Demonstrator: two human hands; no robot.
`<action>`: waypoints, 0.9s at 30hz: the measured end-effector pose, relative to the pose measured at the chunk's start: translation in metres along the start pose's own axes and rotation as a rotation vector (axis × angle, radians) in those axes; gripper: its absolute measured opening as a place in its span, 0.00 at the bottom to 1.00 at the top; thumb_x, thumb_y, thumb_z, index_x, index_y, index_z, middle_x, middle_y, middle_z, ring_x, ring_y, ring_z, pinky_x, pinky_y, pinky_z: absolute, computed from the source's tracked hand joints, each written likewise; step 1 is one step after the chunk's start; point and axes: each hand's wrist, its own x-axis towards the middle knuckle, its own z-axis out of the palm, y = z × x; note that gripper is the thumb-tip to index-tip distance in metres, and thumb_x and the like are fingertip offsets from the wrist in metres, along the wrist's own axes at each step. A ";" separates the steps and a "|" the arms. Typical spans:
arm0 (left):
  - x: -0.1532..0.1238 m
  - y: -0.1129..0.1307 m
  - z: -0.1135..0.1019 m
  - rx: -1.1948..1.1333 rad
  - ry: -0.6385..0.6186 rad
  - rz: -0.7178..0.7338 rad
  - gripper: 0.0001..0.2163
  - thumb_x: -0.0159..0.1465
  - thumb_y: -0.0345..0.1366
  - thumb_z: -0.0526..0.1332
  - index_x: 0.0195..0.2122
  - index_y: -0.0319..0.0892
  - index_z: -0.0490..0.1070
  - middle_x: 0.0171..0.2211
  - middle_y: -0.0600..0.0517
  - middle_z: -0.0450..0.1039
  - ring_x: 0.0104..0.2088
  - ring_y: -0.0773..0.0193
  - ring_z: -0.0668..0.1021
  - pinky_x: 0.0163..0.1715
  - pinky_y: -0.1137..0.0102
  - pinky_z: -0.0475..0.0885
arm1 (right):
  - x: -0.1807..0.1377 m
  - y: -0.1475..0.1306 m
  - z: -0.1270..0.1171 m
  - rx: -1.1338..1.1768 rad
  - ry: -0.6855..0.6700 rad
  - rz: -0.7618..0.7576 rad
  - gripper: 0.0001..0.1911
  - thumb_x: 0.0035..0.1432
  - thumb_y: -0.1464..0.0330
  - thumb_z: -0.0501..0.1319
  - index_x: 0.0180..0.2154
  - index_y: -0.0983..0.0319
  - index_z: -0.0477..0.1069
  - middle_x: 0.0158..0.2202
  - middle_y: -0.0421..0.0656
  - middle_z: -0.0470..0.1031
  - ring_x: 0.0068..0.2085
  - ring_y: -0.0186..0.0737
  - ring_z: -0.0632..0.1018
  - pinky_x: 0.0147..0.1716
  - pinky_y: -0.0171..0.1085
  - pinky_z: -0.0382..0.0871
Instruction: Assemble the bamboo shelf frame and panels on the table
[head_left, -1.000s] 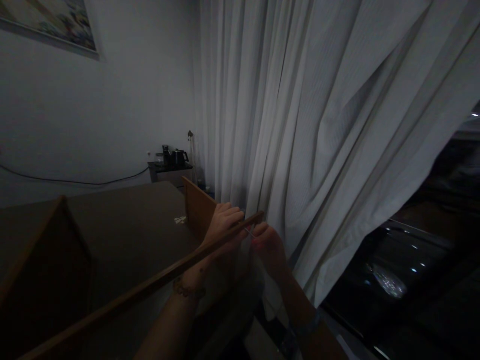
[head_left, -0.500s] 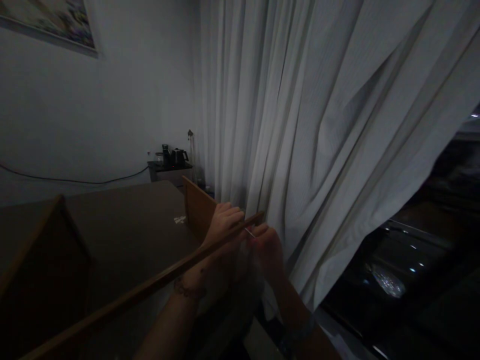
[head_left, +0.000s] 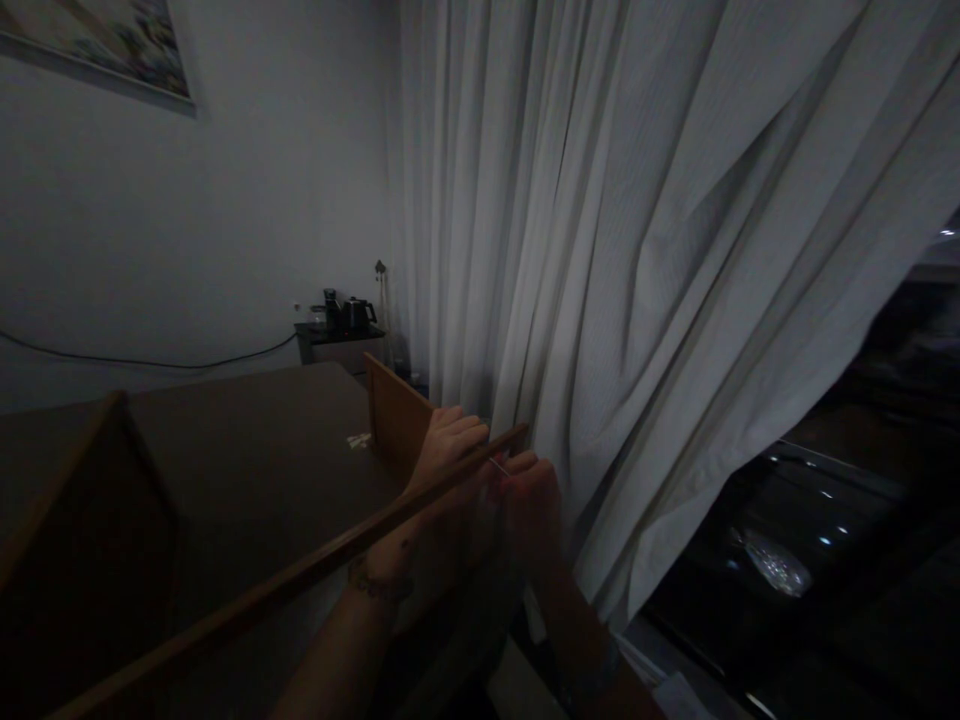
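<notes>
A long wooden board (head_left: 322, 560) runs edge-on from the lower left up to the middle. Beyond its far end, my left hand (head_left: 450, 440) is closed over the top of an upright wooden panel (head_left: 394, 400), its wrist passing behind the board. My right hand (head_left: 534, 500), slightly blurred, is closed on a screwdriver-like tool with a thin metal shaft (head_left: 500, 467). The shaft's tip meets the board's side close to its far end. A reddish tint shows at the fingers; the tool's handle is hidden in them.
Another wooden panel (head_left: 90, 500) stands at left on the brown tabletop (head_left: 285, 420). Small pale pieces (head_left: 359, 440) lie there. White curtains (head_left: 600, 250) hang close on the right. A black kettle (head_left: 358, 313) sits on a small cabinet (head_left: 345, 350) at the back.
My right hand and forearm have shifted slightly left and turned a little around the tool. The left hand keeps its place on the panel.
</notes>
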 end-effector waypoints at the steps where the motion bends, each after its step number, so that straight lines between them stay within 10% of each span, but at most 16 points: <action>1: 0.000 0.000 -0.001 -0.010 -0.003 0.003 0.15 0.63 0.43 0.54 0.22 0.42 0.59 0.23 0.53 0.63 0.29 0.62 0.66 0.32 0.65 0.58 | -0.001 0.000 0.002 -0.014 0.019 0.019 0.21 0.62 0.49 0.58 0.28 0.58 0.61 0.27 0.39 0.65 0.24 0.35 0.71 0.23 0.37 0.68; 27: 0.002 0.001 -0.002 0.052 -0.072 -0.009 0.09 0.60 0.37 0.57 0.24 0.43 0.61 0.25 0.54 0.66 0.30 0.62 0.67 0.34 0.65 0.60 | 0.000 -0.004 -0.013 -0.204 -0.043 -0.094 0.12 0.67 0.58 0.55 0.33 0.57 0.65 0.27 0.38 0.66 0.27 0.36 0.69 0.27 0.36 0.64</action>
